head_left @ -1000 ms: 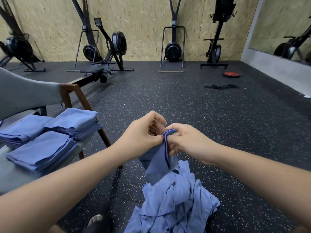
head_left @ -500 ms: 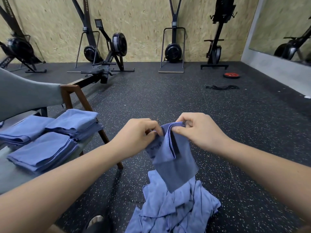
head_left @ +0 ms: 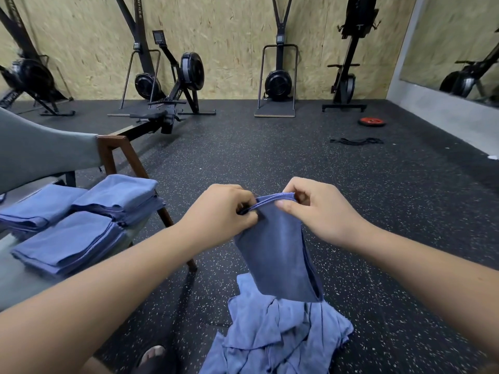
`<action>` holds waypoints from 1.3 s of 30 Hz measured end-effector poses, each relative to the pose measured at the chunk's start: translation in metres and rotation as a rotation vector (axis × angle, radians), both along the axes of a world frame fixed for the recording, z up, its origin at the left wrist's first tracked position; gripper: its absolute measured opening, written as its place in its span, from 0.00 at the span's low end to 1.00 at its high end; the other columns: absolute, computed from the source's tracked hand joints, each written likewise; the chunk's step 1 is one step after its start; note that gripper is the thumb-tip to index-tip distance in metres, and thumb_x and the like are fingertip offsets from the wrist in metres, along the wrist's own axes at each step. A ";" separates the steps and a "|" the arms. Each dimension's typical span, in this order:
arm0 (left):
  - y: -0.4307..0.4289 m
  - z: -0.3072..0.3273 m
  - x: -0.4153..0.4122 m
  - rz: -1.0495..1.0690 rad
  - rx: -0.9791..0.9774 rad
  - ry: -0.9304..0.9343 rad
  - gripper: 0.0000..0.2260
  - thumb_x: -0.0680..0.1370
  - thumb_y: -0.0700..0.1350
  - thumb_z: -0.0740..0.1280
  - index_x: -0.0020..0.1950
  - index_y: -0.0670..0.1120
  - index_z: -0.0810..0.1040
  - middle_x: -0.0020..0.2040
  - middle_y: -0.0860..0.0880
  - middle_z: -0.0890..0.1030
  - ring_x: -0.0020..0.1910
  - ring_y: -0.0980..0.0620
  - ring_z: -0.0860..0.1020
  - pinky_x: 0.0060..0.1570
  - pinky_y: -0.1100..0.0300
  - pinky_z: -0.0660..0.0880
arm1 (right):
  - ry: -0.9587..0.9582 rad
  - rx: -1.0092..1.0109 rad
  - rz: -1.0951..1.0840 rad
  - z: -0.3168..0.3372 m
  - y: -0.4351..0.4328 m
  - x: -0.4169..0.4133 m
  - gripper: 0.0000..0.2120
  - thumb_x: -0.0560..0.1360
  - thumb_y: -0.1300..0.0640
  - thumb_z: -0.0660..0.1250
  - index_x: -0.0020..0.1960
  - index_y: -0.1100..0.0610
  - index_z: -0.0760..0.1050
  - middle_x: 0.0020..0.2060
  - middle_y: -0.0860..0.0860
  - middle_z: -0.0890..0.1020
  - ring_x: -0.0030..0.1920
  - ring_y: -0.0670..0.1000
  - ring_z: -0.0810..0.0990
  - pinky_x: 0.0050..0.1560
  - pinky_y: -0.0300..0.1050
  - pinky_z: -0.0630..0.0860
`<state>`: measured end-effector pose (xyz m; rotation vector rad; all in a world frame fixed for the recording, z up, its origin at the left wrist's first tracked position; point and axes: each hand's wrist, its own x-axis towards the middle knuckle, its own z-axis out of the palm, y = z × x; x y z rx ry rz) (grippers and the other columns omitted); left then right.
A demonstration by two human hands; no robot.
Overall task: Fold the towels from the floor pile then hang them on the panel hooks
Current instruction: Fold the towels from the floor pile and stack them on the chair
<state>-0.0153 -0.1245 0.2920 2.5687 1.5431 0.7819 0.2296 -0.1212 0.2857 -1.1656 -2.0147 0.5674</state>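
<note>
Fingers (head_left: 244,197) of the left hand (head_left: 216,214) and the right hand (head_left: 321,209) pinched the top hem of a doubled blue cloth towel (head_left: 278,252) hanging just below them above the crumpled blue floor pile (head_left: 272,336), mid-fold, likely needing one more halving next.

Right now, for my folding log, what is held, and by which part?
The blue cloth towel, pinched along its top hem by the left hand and right hand.
</note>
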 end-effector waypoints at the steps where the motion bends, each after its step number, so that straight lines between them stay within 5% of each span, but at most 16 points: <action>1: 0.002 0.001 -0.005 -0.003 -0.027 -0.002 0.09 0.76 0.57 0.69 0.43 0.53 0.84 0.37 0.55 0.82 0.39 0.57 0.80 0.46 0.55 0.78 | -0.010 -0.005 0.003 0.000 0.002 0.004 0.08 0.80 0.53 0.74 0.44 0.51 0.79 0.31 0.42 0.76 0.33 0.42 0.70 0.37 0.36 0.66; 4: 0.006 0.009 -0.018 0.003 -0.129 -0.015 0.07 0.79 0.56 0.75 0.43 0.56 0.86 0.34 0.60 0.83 0.36 0.62 0.80 0.39 0.68 0.72 | -0.010 -0.038 0.009 -0.002 0.010 0.015 0.06 0.81 0.51 0.73 0.46 0.50 0.80 0.39 0.53 0.83 0.40 0.55 0.78 0.45 0.52 0.75; 7: 0.009 0.013 -0.025 0.007 -0.194 -0.074 0.06 0.79 0.56 0.75 0.46 0.56 0.88 0.34 0.59 0.83 0.33 0.57 0.78 0.34 0.66 0.70 | 0.007 -0.081 0.032 -0.003 0.016 0.024 0.06 0.81 0.49 0.73 0.49 0.50 0.80 0.44 0.56 0.85 0.46 0.60 0.83 0.54 0.59 0.79; 12: 0.005 0.014 -0.025 -0.043 -0.125 -0.240 0.04 0.78 0.49 0.79 0.50 0.56 0.87 0.38 0.58 0.85 0.35 0.58 0.78 0.37 0.63 0.73 | 0.004 -0.151 0.047 0.001 0.015 0.027 0.06 0.81 0.53 0.74 0.47 0.52 0.79 0.42 0.53 0.86 0.40 0.47 0.79 0.48 0.50 0.73; 16: -0.001 0.014 -0.020 -0.106 -0.146 -0.307 0.13 0.77 0.47 0.79 0.57 0.56 0.79 0.43 0.56 0.86 0.38 0.58 0.79 0.41 0.68 0.72 | 0.012 -0.195 0.069 0.000 0.011 0.021 0.07 0.78 0.58 0.77 0.50 0.50 0.79 0.46 0.49 0.87 0.48 0.52 0.86 0.55 0.53 0.79; 19: -0.004 0.011 -0.012 -0.127 -0.142 -0.278 0.15 0.77 0.47 0.79 0.58 0.56 0.78 0.43 0.57 0.86 0.38 0.59 0.79 0.41 0.70 0.70 | -0.012 -0.233 0.123 -0.002 0.002 0.009 0.15 0.75 0.54 0.80 0.58 0.44 0.80 0.52 0.46 0.86 0.52 0.47 0.85 0.58 0.48 0.80; 22: -0.007 0.007 -0.004 -0.174 -0.158 -0.286 0.16 0.76 0.45 0.80 0.58 0.55 0.78 0.43 0.57 0.86 0.36 0.59 0.78 0.41 0.71 0.70 | -0.024 -0.253 0.196 -0.005 -0.007 -0.007 0.18 0.73 0.47 0.81 0.59 0.43 0.80 0.53 0.45 0.87 0.55 0.48 0.86 0.63 0.54 0.81; 26: -0.009 0.002 0.005 -0.224 -0.226 -0.409 0.17 0.75 0.43 0.81 0.57 0.53 0.76 0.43 0.54 0.86 0.38 0.54 0.79 0.42 0.61 0.74 | 0.028 -0.232 0.223 -0.012 -0.008 -0.021 0.13 0.74 0.44 0.78 0.53 0.47 0.80 0.47 0.51 0.87 0.50 0.55 0.85 0.59 0.64 0.80; 29: -0.007 -0.007 0.006 -0.235 -0.285 -0.560 0.19 0.75 0.48 0.81 0.58 0.53 0.74 0.45 0.51 0.84 0.41 0.49 0.80 0.46 0.50 0.76 | -0.020 -0.204 0.230 -0.011 -0.005 -0.020 0.09 0.76 0.46 0.75 0.47 0.49 0.80 0.37 0.49 0.80 0.39 0.48 0.74 0.44 0.56 0.73; 32: -0.006 -0.019 0.007 -0.243 -0.435 -0.664 0.22 0.72 0.54 0.83 0.59 0.54 0.75 0.49 0.51 0.82 0.47 0.52 0.79 0.51 0.45 0.77 | -0.064 -0.187 0.258 -0.004 -0.006 -0.017 0.07 0.77 0.46 0.73 0.48 0.49 0.82 0.38 0.51 0.82 0.40 0.47 0.74 0.44 0.58 0.74; 36: -0.011 -0.035 0.011 -0.301 -0.655 -0.589 0.23 0.71 0.48 0.84 0.61 0.50 0.80 0.54 0.52 0.86 0.55 0.56 0.82 0.58 0.52 0.80 | -0.047 -0.183 0.273 0.009 -0.007 -0.010 0.03 0.79 0.53 0.75 0.50 0.51 0.84 0.40 0.50 0.85 0.41 0.45 0.76 0.45 0.54 0.76; 39: -0.006 -0.050 0.009 -0.247 -0.725 -0.490 0.16 0.73 0.45 0.83 0.58 0.52 0.86 0.56 0.51 0.88 0.61 0.50 0.85 0.64 0.42 0.81 | 0.028 -0.129 0.278 0.023 -0.008 -0.003 0.01 0.81 0.58 0.75 0.50 0.54 0.84 0.43 0.54 0.86 0.42 0.44 0.79 0.46 0.49 0.77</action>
